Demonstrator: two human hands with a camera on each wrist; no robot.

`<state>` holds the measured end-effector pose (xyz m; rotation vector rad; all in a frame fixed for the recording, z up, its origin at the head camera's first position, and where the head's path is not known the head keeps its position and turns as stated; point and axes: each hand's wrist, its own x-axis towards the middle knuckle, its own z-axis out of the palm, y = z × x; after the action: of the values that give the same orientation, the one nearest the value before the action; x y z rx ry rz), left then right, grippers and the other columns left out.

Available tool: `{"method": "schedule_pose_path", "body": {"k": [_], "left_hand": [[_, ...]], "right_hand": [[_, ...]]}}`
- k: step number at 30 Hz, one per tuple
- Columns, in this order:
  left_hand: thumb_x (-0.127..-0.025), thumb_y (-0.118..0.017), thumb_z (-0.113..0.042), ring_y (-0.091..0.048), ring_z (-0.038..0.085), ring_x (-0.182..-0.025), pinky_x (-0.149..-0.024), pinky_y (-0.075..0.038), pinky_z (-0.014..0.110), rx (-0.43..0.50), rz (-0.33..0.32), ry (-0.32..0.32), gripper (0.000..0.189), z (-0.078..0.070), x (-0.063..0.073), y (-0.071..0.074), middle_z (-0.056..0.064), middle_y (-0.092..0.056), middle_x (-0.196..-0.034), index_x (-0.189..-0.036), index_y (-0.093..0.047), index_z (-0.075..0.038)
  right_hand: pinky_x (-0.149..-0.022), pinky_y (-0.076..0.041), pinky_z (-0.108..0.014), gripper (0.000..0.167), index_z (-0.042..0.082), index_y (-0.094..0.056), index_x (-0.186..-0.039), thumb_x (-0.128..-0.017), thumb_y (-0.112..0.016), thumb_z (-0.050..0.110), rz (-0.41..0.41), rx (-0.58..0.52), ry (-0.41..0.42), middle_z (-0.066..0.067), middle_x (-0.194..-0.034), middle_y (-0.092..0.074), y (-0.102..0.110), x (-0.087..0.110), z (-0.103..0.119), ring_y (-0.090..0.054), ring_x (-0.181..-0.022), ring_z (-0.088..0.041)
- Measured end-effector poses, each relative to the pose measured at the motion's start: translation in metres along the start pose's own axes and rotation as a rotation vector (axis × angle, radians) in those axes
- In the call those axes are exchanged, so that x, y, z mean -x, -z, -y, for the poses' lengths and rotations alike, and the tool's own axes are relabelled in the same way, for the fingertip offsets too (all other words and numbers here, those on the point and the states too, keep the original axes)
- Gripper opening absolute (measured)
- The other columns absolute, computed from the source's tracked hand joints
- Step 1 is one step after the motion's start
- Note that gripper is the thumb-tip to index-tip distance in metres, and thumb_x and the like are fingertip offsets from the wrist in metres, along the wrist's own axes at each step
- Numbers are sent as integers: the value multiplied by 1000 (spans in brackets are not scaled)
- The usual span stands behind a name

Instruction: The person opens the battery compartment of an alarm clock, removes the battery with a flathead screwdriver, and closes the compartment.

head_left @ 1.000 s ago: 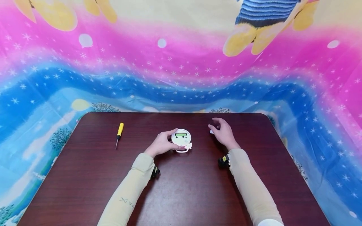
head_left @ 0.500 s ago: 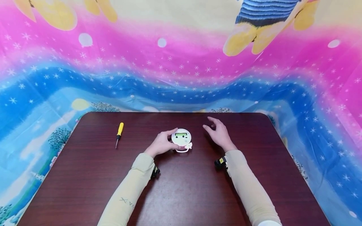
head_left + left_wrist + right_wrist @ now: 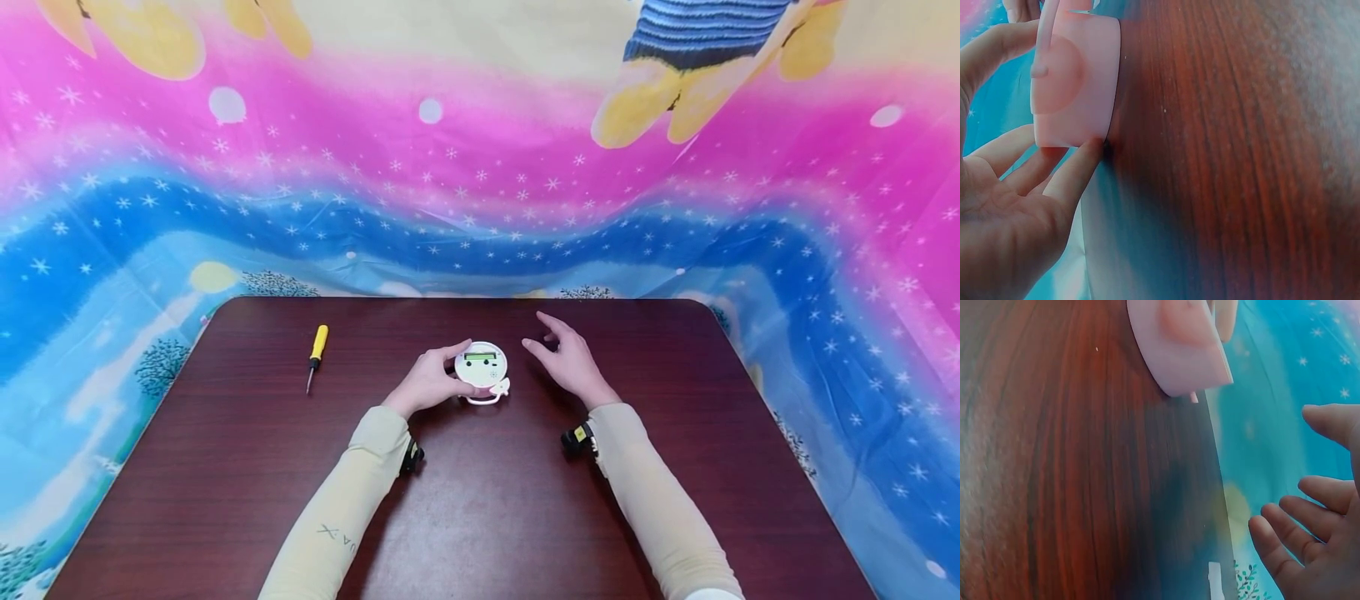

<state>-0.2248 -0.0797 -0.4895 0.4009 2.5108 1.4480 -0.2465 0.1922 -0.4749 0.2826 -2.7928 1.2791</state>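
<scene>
My left hand (image 3: 430,382) grips a round pale device (image 3: 481,365) by its left side, thumb at the near edge and fingers round the far edge. A long slot with green in it and two dark spots mark its upward face; a small loop handle sticks out toward me. In the left wrist view its side wall (image 3: 1094,81) looks pink, low against the table. To its right, my right hand (image 3: 570,358) hovers apart from it, fingers spread and holding nothing. A small white strip (image 3: 1215,581) lies on the table near that hand, hidden in the head view.
A screwdriver (image 3: 317,354) with a yellow handle lies on the left of the dark brown table (image 3: 480,517), its tip toward me. A patterned cloth (image 3: 480,217) hangs behind the table and along both sides. Each wrist bears a small black camera (image 3: 576,439).
My right hand has moved left, away from where a small white thing showed under it and closer to the round device. The left hand and the device have stayed in place.
</scene>
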Motion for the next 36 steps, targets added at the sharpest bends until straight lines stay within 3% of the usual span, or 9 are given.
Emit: {"method": "schedule_pose_path", "body": {"k": [4, 12, 17, 21, 25, 28, 31, 36], "left_hand": [[-73, -91, -18, -58, 16, -123, -96, -46, 34, 2, 0, 0, 93, 0, 0, 0, 11, -58, -143, -154, -46, -7], [-74, -91, -18, -59, 17, -123, -100, -45, 37, 14, 1, -5, 92, -1, 0, 0, 12, -58, -143, -153, -46, -7], [-74, -90, -19, -59, 17, -123, -100, -45, 36, 8, -1, -13, 91, 1, -1, -1, 12, -58, -143, -153, -47, -7], [-74, -91, -19, -60, 17, -122, -98, -46, 35, 6, -3, -22, 92, 1, -1, -1, 12, -58, -143, -153, -46, -5], [-75, -90, -17, -60, 17, -121, -94, -48, 33, 10, 0, -30, 92, -1, 0, 0, 12, -57, -144, -153, -45, -4], [-75, -90, -17, -61, 17, -121, -94, -48, 33, 1, 3, -22, 91, -2, 0, 0, 11, -56, -144, -154, -45, -6], [-75, -90, -18, -60, 17, -121, -96, -47, 34, -7, 5, -18, 91, -1, 0, 1, 12, -57, -144, -154, -45, -6], [-75, -90, -19, -59, 17, -123, -99, -46, 35, -2, 12, -18, 92, -1, -1, 2, 12, -55, -145, -154, -45, -5]], "right_hand": [[-104, -41, -52, 73, 15, -43, -156, -95, -70, 44, 33, 25, 31, -10, -151, -48, -4, 2, 2, -55, -122, -27], [-86, -54, -42, 82, 19, -36, -160, -92, -76, 40, 135, 3, 83, -6, -159, -38, -14, 8, 7, -60, -110, -30], [-88, -54, -41, 85, 19, -34, -161, -90, -79, 36, 186, 7, 129, -4, -160, -37, -24, 11, 9, -53, -123, -29], [-87, -54, -40, 88, 18, -33, -161, -88, -80, 31, 223, 26, 164, -3, -160, -37, -30, 13, 11, -52, -122, -28], [-97, -49, -44, 91, 17, -32, -161, -85, -82, 28, 255, 42, 184, -3, -161, -36, -33, 14, 14, -49, -124, -28], [-112, -36, -50, 92, 13, -32, -161, -84, -81, 27, 278, 51, 203, -3, -163, -33, -36, 14, 15, -41, -138, -31], [-116, -27, -54, 93, 9, -33, -160, -83, -81, 25, 302, 44, 207, -1, -164, -30, -38, 14, 16, -27, -147, -34], [-117, -26, -53, 94, 10, -33, -160, -81, -81, 26, 321, 33, 197, 1, -165, -29, -43, 13, 16, -26, -148, -33]]}}
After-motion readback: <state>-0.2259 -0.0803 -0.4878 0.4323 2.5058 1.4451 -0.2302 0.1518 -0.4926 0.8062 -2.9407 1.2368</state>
